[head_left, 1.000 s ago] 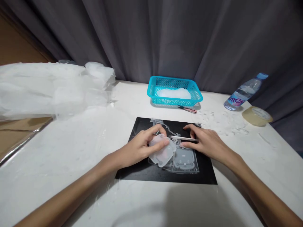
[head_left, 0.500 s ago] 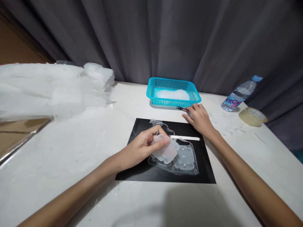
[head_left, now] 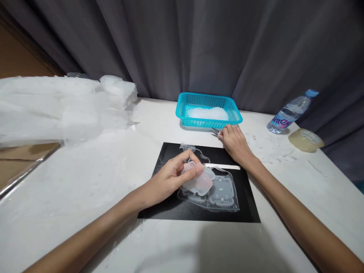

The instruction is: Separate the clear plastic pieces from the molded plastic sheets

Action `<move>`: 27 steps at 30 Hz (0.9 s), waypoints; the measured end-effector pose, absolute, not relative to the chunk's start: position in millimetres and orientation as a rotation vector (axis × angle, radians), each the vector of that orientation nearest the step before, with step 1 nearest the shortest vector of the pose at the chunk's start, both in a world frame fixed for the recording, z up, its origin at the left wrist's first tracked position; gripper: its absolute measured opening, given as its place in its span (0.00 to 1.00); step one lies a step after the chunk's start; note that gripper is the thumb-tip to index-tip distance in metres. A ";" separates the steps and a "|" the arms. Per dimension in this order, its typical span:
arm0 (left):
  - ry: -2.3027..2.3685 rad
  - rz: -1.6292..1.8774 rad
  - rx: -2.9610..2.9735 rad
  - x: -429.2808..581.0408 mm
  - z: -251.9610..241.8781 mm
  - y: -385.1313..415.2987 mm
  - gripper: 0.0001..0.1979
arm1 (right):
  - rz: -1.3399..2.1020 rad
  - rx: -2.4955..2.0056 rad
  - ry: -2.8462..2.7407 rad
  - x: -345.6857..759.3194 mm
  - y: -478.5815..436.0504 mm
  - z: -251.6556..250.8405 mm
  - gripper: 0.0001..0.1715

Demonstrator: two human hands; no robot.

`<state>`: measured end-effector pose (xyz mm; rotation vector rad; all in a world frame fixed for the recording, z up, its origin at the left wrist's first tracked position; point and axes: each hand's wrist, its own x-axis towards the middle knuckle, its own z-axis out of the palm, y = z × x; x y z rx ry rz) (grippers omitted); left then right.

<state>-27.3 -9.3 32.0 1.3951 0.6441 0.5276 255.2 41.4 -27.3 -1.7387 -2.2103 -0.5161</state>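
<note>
My left hand (head_left: pixel 170 175) pinches a translucent plastic piece (head_left: pixel 199 182) over the black mat (head_left: pixel 170 204). Beneath it lies a clear plastic sheet (head_left: pixel 223 195) with moulded shapes still attached. A thin white stick (head_left: pixel 223 166) rests across the mat's far side. My right hand (head_left: pixel 234 143) has reached past the mat's far edge and closes over a small tool (head_left: pixel 215 131) with a dark tip, lying just in front of the turquoise basket (head_left: pixel 209 122). Most of the tool is hidden under the hand.
The basket holds white plastic pieces. A pile of clear plastic sheets (head_left: pixel 62 108) fills the left of the white table (head_left: pixel 85 170). A water bottle (head_left: pixel 290 112) and a tape roll (head_left: pixel 305 139) stand at the far right, with plastic scraps (head_left: pixel 270 149) scattered nearby. Grey curtains hang behind.
My right hand left the white stick on the mat and moved forward to the small tool by the basket. The left hand kept its hold on the plastic piece.
</note>
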 end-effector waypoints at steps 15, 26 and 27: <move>0.751 0.717 1.608 -28.5 40.1 -10.0 0.11 | 0.540 -1.354 -1.947 229.3 -13.6 38.5 0.19; 0.755 0.882 1.381 -29.3 41.5 -22.1 0.14 | 0.984 -1.030 -1.852 206.6 -35.2 69.4 0.16; 0.753 0.882 1.381 -29.0 41.1 -22.3 0.14 | 0.978 -1.023 -1.858 207.1 -34.7 68.7 0.16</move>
